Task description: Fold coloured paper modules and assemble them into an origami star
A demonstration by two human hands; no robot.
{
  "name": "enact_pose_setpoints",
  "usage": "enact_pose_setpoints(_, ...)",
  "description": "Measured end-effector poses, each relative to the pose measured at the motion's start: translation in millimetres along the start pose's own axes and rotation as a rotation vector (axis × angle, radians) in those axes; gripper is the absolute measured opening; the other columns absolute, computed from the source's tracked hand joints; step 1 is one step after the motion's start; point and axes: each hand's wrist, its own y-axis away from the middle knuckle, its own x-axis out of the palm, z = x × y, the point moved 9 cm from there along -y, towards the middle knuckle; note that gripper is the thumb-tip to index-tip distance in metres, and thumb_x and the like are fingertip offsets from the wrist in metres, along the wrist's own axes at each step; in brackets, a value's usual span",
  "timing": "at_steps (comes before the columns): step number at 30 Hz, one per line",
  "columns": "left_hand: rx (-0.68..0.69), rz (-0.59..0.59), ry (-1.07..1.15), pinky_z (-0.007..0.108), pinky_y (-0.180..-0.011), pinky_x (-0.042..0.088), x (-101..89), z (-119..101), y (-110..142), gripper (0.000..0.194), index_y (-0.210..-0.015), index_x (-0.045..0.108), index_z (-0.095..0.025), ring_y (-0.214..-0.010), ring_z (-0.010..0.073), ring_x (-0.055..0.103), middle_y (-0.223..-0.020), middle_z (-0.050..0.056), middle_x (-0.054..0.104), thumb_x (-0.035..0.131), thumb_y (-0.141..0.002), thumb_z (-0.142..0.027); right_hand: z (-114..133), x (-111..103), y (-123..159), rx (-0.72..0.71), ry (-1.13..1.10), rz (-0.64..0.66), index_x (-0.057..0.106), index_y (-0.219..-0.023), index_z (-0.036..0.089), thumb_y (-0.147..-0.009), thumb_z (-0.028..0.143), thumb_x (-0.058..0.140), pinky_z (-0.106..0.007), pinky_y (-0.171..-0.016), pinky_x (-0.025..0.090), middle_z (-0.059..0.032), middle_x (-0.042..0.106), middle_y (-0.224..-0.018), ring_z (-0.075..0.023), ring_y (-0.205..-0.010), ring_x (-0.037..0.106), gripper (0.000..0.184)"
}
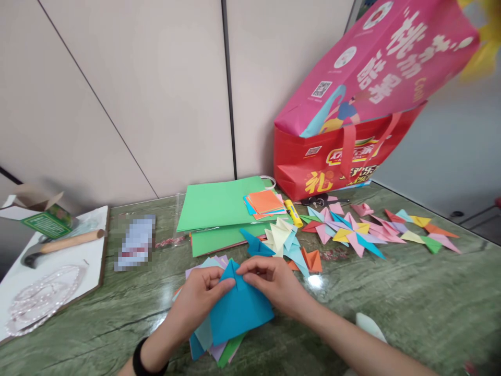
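A blue sheet of origami paper [240,318] with folded flaps at its pointed top is between my two hands. My left hand [201,292] pinches its left edge near the tip, thumb on the front. My right hand [270,282] pinches the right side of the same tip. Beneath the blue paper lies a fanned pile of coloured paper sheets [230,352], partly hidden by it. Just beyond my hands sit a dark blue folded piece [256,244], a cream folded piece [278,235] and an orange folded piece [312,259].
Green paper packs [219,203] lie at the back, topped by small coloured squares [266,202], beside a yellow glue stick [293,213]. Folded paper stars [356,235] spread rightward before a red bag [324,167]. At left, a white board [88,263] carries a wooden-handled tool [74,241].
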Motion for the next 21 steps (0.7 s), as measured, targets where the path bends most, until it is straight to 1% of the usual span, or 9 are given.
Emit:
enact_pose_setpoints(6, -0.009, -0.016, 0.016, 0.021, -0.043, 0.026, -0.8, 2.3, -0.1, 0.037, -0.061, 0.054, -0.016, -0.045, 0.0096, 0.036, -0.048, -0.006, 0.044, 0.061, -0.066, -0.052, 1.3, 0.4, 0.2, 0.003, 0.017, 0.007, 0.071, -0.081, 0.019, -0.07, 0.018, 0.062, -0.029, -0.066, 0.049, -0.0041, 0.069, -0.082, -0.0191, -0.076, 0.063, 0.014)
enact_pose_setpoints(11, -0.02, -0.014, 0.008, 0.021, -0.044, 0.027, -1.1, 4.3, -0.6, 0.038, -0.064, 0.055, -0.015, -0.046, 0.0093, 0.036, -0.05, -0.005, 0.046, 0.061, -0.067, -0.052, 0.7, 2.0, 0.8, 0.018, 0.003, 0.031, 0.071, -0.084, 0.02, -0.069, 0.018, 0.063, -0.028, -0.065, 0.048, -0.0038, 0.07, -0.083, -0.0198, -0.077, 0.063, 0.016)
enact_pose_setpoints(16, -0.019, 0.02, 0.011, 0.022, -0.045, 0.027, 1.2, 6.4, -3.1, 0.04, -0.07, 0.056, -0.013, -0.049, 0.0101, 0.038, -0.054, -0.003, 0.049, 0.06, -0.067, -0.053, -0.4, 4.7, 0.2, -0.013, 0.02, 0.072, 0.073, -0.086, 0.02, -0.071, 0.015, 0.061, -0.029, -0.066, 0.046, -0.0057, 0.069, -0.086, -0.0209, -0.08, 0.062, 0.02)
enact_pose_setpoints(21, -0.015, 0.02, -0.015, 0.022, -0.045, 0.026, 1.0, 7.1, -4.0, 0.039, -0.071, 0.056, -0.013, -0.049, 0.01, 0.037, -0.054, -0.003, 0.047, 0.059, -0.068, -0.052, -1.3, 5.4, -0.1, -0.037, 0.01, 0.089, 0.073, -0.086, 0.019, -0.071, 0.013, 0.06, -0.032, -0.068, 0.046, -0.0078, 0.068, -0.086, -0.0221, -0.081, 0.061, 0.021)
